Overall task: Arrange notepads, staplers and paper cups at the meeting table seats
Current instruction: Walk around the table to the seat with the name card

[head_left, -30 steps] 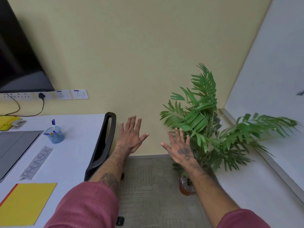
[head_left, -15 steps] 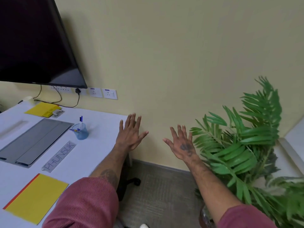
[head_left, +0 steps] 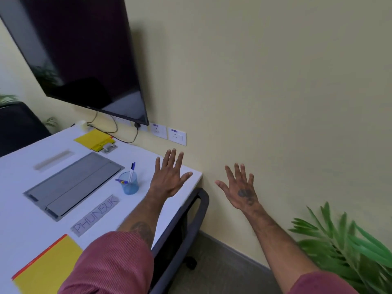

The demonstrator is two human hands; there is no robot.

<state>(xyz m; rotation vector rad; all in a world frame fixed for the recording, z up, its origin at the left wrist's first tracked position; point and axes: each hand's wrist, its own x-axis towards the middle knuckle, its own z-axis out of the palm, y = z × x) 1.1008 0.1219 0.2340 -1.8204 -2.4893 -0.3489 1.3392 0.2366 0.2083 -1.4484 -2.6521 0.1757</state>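
Both hands are empty: the left hand [head_left: 167,177] is spread flat, back uppermost, above the corner of the bench [head_left: 19,217], and the right hand [head_left: 239,189] is splayed the same way off the bench's edge, in front of the bare wall [head_left: 275,102]. What has just changed is the view rather than any grip. Over the last second the head has swung left, so the potted plant [head_left: 347,251] that filled the middle has slid to the lower right corner, and the bench and wall screen [head_left: 80,56] now take the left half. The left hand, which was over the chair [head_left: 186,221] and floor, is now over the bench top.

For the task this reads as a turn back toward the seats with nothing picked up yet. The near yellow notepad [head_left: 51,266] lies at the closest seat, with no stapler showing beside it. The far yellow notepad [head_left: 93,139] lies at the far end, with what looks like a grey stapler [head_left: 109,147] touching its edge. No paper cup is clearly in view — only a blue pen pot [head_left: 129,184].
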